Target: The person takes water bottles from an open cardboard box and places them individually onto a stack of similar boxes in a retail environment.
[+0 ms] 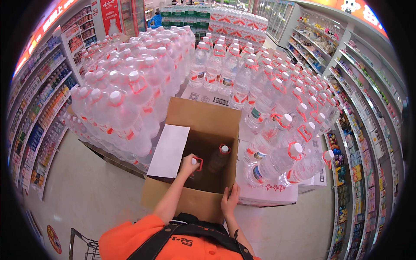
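Observation:
An open cardboard box (204,112) stands in front of me with its flaps spread. Inside it, my left hand (188,165) grips a water bottle (194,161) by its neck, just under the white cap and beside a red carry handle. The lower part of that bottle is lost in shadow. A second capped bottle (220,158) stands in the box's far right corner. My right hand (230,200) holds the near right corner of the box from outside, thumb and fingers around the edge.
Many large water bottles (273,165) stand on white cartons (266,195) at right and behind the box. Film-wrapped bottle packs (120,97) are piled at left. Stocked shelves (42,107) line both sides. Part of a metal cart (85,243) shows at lower left.

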Demonstrator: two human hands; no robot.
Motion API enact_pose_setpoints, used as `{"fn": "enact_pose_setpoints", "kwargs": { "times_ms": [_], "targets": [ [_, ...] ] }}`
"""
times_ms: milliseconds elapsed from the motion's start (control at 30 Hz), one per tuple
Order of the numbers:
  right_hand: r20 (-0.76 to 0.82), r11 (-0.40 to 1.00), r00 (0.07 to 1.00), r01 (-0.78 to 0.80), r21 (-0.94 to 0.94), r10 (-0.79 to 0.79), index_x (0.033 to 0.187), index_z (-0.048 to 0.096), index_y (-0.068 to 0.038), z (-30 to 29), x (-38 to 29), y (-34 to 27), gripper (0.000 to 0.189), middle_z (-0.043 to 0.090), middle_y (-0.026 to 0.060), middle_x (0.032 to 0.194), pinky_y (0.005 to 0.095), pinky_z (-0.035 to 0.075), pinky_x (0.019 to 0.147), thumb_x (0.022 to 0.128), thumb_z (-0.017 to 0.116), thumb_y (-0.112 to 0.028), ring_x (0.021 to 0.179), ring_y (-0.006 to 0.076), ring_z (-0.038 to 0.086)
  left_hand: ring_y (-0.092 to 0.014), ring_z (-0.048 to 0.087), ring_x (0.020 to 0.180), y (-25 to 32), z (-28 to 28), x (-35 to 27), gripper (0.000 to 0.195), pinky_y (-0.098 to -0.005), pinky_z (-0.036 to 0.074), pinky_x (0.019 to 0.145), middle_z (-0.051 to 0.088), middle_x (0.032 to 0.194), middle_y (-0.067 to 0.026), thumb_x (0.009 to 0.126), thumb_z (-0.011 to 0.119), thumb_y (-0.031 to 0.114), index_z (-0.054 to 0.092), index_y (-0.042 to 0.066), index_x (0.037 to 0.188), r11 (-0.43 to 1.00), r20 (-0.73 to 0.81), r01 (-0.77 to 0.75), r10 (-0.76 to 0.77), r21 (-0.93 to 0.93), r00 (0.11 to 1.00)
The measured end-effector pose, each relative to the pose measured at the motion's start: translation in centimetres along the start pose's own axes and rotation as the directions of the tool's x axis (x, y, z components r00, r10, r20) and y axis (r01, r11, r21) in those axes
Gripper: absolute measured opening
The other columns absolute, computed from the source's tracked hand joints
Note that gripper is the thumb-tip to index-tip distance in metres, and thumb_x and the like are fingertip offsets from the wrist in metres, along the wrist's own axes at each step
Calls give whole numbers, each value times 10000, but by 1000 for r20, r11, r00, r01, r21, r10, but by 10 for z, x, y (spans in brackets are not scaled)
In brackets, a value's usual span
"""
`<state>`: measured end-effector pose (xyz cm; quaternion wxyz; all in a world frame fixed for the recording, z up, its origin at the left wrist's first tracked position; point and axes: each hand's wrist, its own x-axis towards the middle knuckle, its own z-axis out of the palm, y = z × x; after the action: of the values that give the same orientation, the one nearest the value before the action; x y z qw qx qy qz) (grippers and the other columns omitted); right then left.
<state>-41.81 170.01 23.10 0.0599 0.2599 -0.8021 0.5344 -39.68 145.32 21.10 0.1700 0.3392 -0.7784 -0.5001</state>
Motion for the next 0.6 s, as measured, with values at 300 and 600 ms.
{"fn": "enact_pose_setpoints", "kwargs": {
  "times_ms": [300, 600],
  "targets": [
    [187, 937, 965, 231, -260, -186, 1274, 540, -124, 2, 1, -17, 567, 450, 176, 1227, 441, 373, 950, 751, 712, -258, 1124, 355, 416, -395, 412, 1242, 7, -11, -38, 529, -414, 372, 1015, 412, 1324, -289, 852, 584, 167, 393, -42, 1299, 932, 37, -341, 339, 121, 940],
    [310, 874, 940, 268, -405, -144, 1222, 560, -69, 4, 4, -30, 548, 442, 191, 1245, 458, 364, 960, 765, 703, -335, 1132, 382, 407, -309, 479, 1151, -26, -181, -178, 609, -411, 415, 952, 474, 1349, -104, 708, 551, -38, 495, 105, 1297, 726, 54, -216, 240, 653, 969]
  ]
}}
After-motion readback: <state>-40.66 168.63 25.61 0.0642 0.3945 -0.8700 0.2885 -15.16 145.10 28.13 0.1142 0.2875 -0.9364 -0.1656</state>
